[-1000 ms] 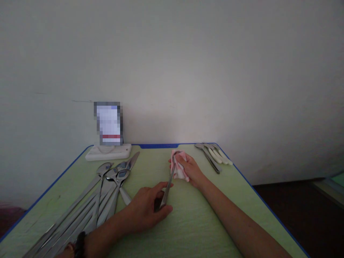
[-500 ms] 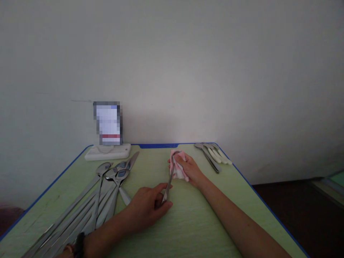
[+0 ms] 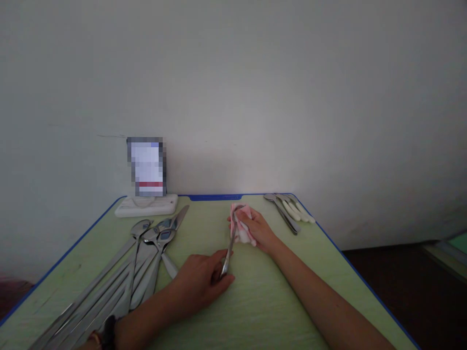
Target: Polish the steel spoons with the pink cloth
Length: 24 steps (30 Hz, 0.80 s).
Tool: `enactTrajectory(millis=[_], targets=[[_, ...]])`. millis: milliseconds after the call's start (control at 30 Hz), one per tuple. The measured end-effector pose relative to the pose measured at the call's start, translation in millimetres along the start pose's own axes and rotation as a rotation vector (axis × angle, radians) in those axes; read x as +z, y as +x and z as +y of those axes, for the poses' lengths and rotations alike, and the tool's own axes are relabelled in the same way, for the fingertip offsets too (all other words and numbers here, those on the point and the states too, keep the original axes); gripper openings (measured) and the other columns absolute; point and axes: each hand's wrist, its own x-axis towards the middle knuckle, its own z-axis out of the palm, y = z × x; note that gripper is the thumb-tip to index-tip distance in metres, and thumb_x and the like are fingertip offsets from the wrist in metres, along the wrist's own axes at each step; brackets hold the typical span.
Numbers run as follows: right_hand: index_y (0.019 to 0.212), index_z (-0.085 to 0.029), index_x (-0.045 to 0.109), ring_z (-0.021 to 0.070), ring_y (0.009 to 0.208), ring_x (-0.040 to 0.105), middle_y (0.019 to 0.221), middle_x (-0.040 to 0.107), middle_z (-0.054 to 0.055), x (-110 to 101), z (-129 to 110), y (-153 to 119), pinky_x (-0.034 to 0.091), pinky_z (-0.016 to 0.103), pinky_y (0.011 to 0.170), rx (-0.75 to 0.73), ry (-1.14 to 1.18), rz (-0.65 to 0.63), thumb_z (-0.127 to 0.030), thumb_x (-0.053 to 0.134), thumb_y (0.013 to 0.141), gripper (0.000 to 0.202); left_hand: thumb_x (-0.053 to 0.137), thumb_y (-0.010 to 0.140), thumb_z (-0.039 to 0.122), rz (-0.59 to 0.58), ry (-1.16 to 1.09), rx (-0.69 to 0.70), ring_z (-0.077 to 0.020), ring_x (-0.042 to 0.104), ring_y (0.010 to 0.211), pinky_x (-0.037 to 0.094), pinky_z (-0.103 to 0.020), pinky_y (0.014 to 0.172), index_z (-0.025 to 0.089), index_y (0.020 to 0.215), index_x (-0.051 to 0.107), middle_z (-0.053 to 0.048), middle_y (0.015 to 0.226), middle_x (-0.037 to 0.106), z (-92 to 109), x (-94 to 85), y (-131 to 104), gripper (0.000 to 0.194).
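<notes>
Over the middle of the table, my left hand (image 3: pixel 204 276) grips the handle end of a metal spoon (image 3: pixel 229 251), which slants up and away. The spoon's head rests in a pink and white cloth (image 3: pixel 242 233), partly covered by it. My right hand (image 3: pixel 257 228) holds that cloth around the head, with the thumb pressed on top. To the left of my left hand lies a pile of long metal spoons and other cutlery (image 3: pixel 124 272), including a knife (image 3: pixel 181 217) whose blade points to the back.
At the back right lie a metal spoon (image 3: pixel 282 214) and several pieces of cutlery with cream handles (image 3: pixel 292 211). A phone with a blurred screen (image 3: pixel 148 166) stands on a white base (image 3: pixel 146 206) at the back left. The green table (image 3: pixel 277 311) has a blue edge and meets a wall.
Almost nothing differs. The spoon's handle has turned or shifted slightly in my left hand, while my right hand and the cloth stay in nearly the same place.
</notes>
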Motion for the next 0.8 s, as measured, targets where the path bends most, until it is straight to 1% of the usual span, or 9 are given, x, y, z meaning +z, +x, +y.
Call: enactTrajectory(millis=[67, 233, 367, 533, 800], targets=[[0.085, -0.018, 0.057, 0.0115, 0.055, 0.057, 0.074, 0.067, 0.001, 0.2, -0.2, -0.4, 0.048, 0.025, 0.051, -0.001, -0.014, -0.006, -0.044, 0.066, 0.07, 0.031, 0.046, 0.082, 0.035, -0.003, -0.002, -0.002, -0.0142, 0.057, 0.056, 0.034, -0.022, 0.054, 0.022, 0.109, 0.054, 0.003, 0.063, 0.063, 0.1, -0.4, 0.3, 0.031], [0.086, -0.018, 0.056, 0.0116, 0.055, 0.057, 0.075, 0.067, 0.002, -0.7, 0.9, 0.5, 0.049, 0.025, 0.051, 0.002, -0.016, -0.01, -0.044, 0.065, 0.07, 0.031, 0.048, 0.08, 0.034, -0.017, 0.043, -0.028, -0.0148, 0.058, 0.058, 0.033, -0.022, 0.055, 0.02, 0.092, 0.058, 0.002, 0.065, 0.064, 0.4, -0.6, 1.5, 0.021], [0.086, -0.018, 0.056, 0.0123, 0.056, 0.058, 0.073, 0.067, 0.002, -1.0, 1.4, 1.1, 0.049, 0.025, 0.052, -0.003, -0.021, -0.006, -0.044, 0.066, 0.069, 0.033, 0.048, 0.081, 0.034, -0.014, 0.038, -0.024, -0.0147, 0.058, 0.057, 0.033, -0.022, 0.054, 0.02, 0.097, 0.057, 0.002, 0.064, 0.064, 0.8, -0.4, 0.9, 0.023], [0.086, -0.018, 0.056, 0.0124, 0.056, 0.058, 0.075, 0.067, 0.002, 0.2, -0.4, -0.3, 0.048, 0.025, 0.05, 0.008, -0.015, 0.0, -0.045, 0.066, 0.069, 0.033, 0.047, 0.081, 0.032, -0.009, 0.008, -0.017, -0.0149, 0.059, 0.058, 0.034, -0.022, 0.055, 0.021, 0.108, 0.054, 0.002, 0.066, 0.065, 0.5, -0.5, 0.2, 0.03], [0.086, -0.018, 0.056, 0.0128, 0.057, 0.059, 0.074, 0.067, 0.003, -0.8, 1.1, 1.0, 0.048, 0.025, 0.051, 0.001, -0.014, -0.002, -0.045, 0.067, 0.068, 0.034, 0.046, 0.081, 0.032, -0.005, 0.014, -0.021, -0.0143, 0.059, 0.058, 0.035, -0.021, 0.055, 0.022, 0.111, 0.054, 0.003, 0.065, 0.065, -2.3, 1.9, 0.9, 0.032]])
